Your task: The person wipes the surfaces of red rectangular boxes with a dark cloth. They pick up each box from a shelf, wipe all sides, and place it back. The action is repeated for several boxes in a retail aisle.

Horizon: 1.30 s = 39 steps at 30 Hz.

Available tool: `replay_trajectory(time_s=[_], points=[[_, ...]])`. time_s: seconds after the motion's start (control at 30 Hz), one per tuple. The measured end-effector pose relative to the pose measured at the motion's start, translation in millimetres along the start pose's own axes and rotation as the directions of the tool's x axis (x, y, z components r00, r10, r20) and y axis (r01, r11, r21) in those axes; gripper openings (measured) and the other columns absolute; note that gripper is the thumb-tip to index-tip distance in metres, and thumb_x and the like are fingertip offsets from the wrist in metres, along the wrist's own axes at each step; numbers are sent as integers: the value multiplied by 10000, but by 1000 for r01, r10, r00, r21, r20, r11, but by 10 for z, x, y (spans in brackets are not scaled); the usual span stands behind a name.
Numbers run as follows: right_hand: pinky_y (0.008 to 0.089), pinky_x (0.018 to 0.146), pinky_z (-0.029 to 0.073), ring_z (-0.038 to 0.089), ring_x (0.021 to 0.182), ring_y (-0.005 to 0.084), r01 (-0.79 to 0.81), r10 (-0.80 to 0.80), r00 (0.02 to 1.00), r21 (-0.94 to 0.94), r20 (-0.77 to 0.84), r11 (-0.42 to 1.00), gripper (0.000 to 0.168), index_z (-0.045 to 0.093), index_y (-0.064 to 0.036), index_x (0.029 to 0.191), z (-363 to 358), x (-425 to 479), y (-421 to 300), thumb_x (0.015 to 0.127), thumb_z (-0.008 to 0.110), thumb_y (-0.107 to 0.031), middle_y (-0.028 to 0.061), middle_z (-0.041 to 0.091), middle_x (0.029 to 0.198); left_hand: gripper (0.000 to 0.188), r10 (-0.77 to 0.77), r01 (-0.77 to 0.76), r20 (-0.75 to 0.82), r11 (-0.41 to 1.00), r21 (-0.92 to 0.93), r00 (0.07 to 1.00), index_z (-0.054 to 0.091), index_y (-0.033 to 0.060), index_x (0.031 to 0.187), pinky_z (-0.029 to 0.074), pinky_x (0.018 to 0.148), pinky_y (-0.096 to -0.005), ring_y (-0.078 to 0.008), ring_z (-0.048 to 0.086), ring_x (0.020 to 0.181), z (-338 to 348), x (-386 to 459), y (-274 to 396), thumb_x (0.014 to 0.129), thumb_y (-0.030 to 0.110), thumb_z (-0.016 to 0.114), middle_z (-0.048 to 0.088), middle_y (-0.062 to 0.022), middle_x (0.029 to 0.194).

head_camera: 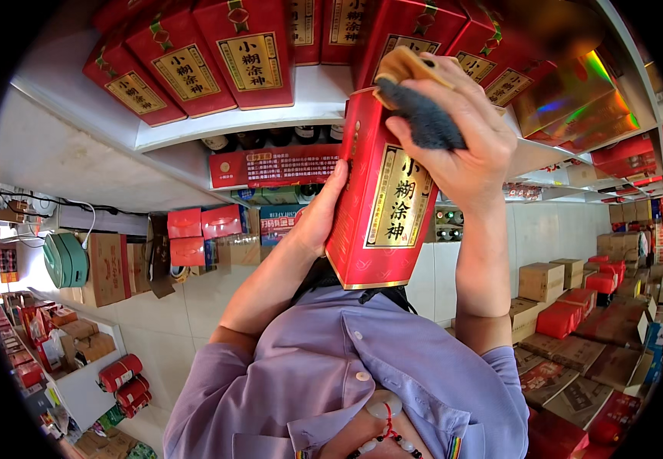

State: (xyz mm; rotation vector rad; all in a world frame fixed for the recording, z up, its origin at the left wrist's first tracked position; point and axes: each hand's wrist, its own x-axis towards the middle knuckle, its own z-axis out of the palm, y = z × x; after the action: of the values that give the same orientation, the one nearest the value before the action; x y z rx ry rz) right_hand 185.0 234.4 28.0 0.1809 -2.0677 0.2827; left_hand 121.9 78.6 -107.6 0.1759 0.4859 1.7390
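A tall red carton (343, 229) with a gold label panel is held tilted in front of my chest. My left hand (321, 212) grips its left side, the thumb or fingertips reaching up along the edge. In my right hand (460, 120) is a folded cloth (423, 112), tan on one side and dark grey on the other. The cloth lies against the carton's upper end, and the right fingers wrap over it. Behind, several matching red cartons (248, 57) stand on a white shelf (320, 86), with a gap near the middle.
Bottles and a printed red strip (274, 166) sit on the shelf below. A gold reflective box (572, 103) stands at the shelf's right. Cardboard boxes (541, 281) crowd the floor at right. A green round container (65, 261) rests by cartons at left.
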Motion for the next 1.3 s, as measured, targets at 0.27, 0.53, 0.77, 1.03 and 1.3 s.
replay_trajectory(time_s=[0.27,0.53,0.77,1.03,1.3], points=[[442,901,505,669,1061,307,76,-96,970,100,223,992,305,747,-58,936,-11,-33,-119,646,819,-119,128,723,978,715,-46,49,-26,994,100,999,322,104,1479,477,1029,-464,-300,529,1259,-94,-31,20,986,620,276,473,-162,1424],[453,896,510,669,1074,282,-28,-85,941,326,327,945,291,752,-69,923,-29,-415,-498,662,766,-196,99,728,959,699,-18,43,153,986,-162,988,410,60,1426,481,1019,-391,-241,573,1202,-143,-61,109,1004,596,258,531,-142,1366],[427,915,507,669,1067,253,-89,-92,923,441,374,893,247,737,-76,892,-141,-665,-705,652,742,-133,86,719,994,759,29,-25,63,998,-64,998,366,47,1455,452,1046,-458,-323,547,1229,144,-64,179,987,630,238,498,-195,1394],[435,896,517,674,1042,250,-266,-49,897,626,440,733,237,754,-90,883,-262,-802,-735,664,774,-178,104,722,969,803,110,-108,-66,993,44,992,355,82,1470,492,991,-498,-334,562,1212,-54,7,160,944,687,309,502,-185,1396],[401,695,577,690,827,316,-515,637,640,855,430,-60,514,551,-44,1076,-471,-1456,-495,753,815,-345,185,660,933,653,178,-177,-129,984,19,975,433,59,1395,556,891,-370,-216,639,1090,-198,-144,153,990,569,387,595,-141,1281]])
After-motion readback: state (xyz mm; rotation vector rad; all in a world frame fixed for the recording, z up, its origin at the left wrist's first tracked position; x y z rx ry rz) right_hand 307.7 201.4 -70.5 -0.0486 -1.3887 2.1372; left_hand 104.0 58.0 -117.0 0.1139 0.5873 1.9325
